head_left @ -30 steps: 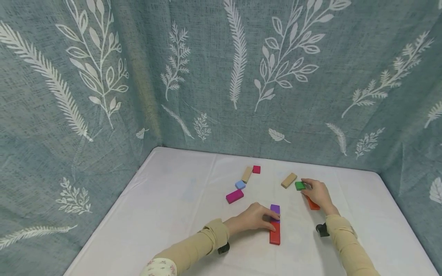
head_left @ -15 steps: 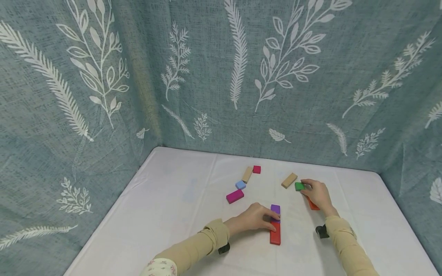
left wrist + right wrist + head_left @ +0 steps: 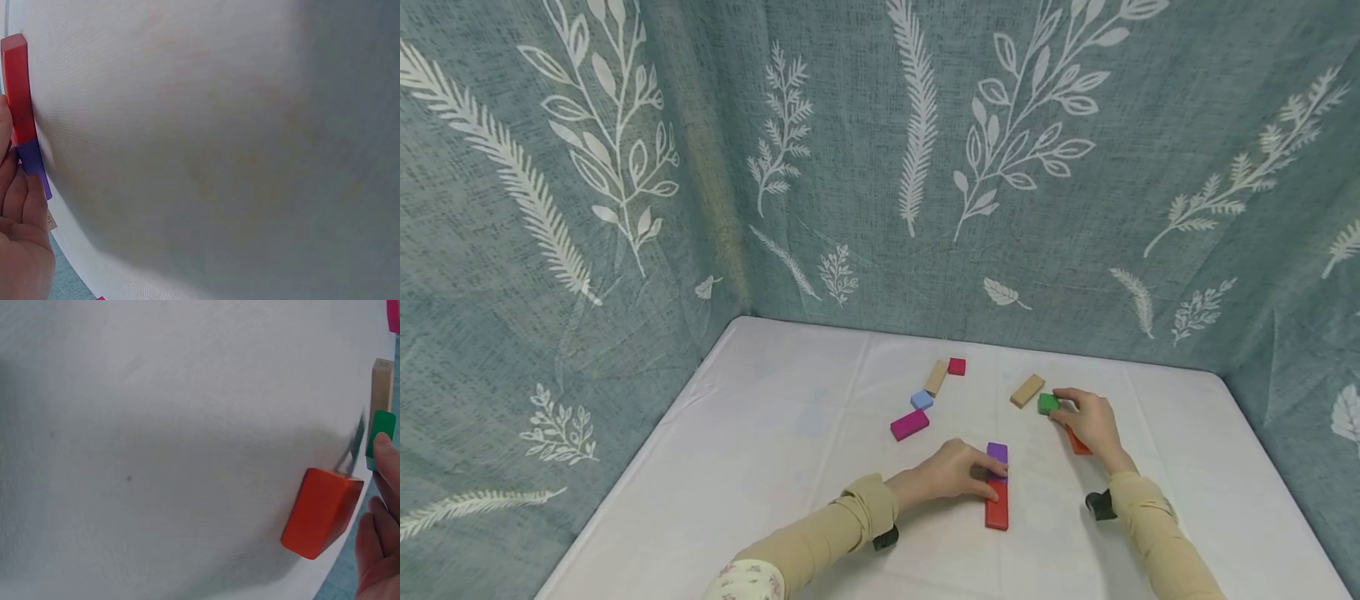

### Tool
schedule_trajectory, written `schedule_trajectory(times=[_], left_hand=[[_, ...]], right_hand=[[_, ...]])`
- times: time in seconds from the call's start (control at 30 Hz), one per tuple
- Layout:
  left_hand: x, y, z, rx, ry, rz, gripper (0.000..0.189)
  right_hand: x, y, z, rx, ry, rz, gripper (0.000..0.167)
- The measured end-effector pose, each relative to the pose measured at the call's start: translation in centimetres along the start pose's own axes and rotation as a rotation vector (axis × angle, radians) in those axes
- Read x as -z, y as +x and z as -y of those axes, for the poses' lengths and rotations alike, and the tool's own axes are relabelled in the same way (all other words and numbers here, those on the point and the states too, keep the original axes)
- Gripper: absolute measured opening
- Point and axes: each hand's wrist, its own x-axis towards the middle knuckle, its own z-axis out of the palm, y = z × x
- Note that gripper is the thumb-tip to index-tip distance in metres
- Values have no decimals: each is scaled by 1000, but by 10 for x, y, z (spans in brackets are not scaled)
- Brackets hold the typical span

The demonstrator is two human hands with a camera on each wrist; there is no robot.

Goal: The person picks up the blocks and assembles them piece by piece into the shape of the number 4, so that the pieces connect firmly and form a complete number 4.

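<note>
My left hand [image 3: 951, 471] grips a long red block [image 3: 997, 515], its thumb on the block's top and its index finger across the seam with a purple block [image 3: 997, 452]. The two blocks lie end to end in a line; in the left wrist view the fingers partly hide the purple block [image 3: 32, 164]. Farther right, my right hand [image 3: 1092, 421] pinches a small green block [image 3: 1048, 404] between thumb and index finger. Under that hand an orange-red block [image 3: 1080, 446] lies on the table, partly covered in the head view and fully seen in the right wrist view.
A plain wooden block [image 3: 1027, 391] lies just left of the green one. Farther left are a magenta block [image 3: 910, 425], a light blue block [image 3: 922, 401], another wooden block [image 3: 937, 378] and a small red block [image 3: 957, 367]. A patterned curtain [image 3: 865, 167] borders the white table [image 3: 760, 400].
The green block has shifted slightly left in my right hand's pinch, its side face showing more, and the right thumb has moved slightly left. My left hand stays in place on the blocks.
</note>
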Motion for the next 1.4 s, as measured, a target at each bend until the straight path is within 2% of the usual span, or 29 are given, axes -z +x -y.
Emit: schedule_trajectory(times=[0.47, 0.73, 1.1, 1.4], left_hand=[[-1, 1, 1, 8, -34, 10, 37], [-1, 1, 1, 26, -31, 21, 37], [0, 1, 0, 42, -41, 29, 38], [-1, 2, 0, 50, -28, 30, 37]], right_hand=[[8, 1, 9, 38, 43, -49, 37], [4, -2, 19, 82, 105, -72, 36], [1, -9, 39, 152, 190, -74, 34], [-1, -13, 51, 155, 198, -48, 33]])
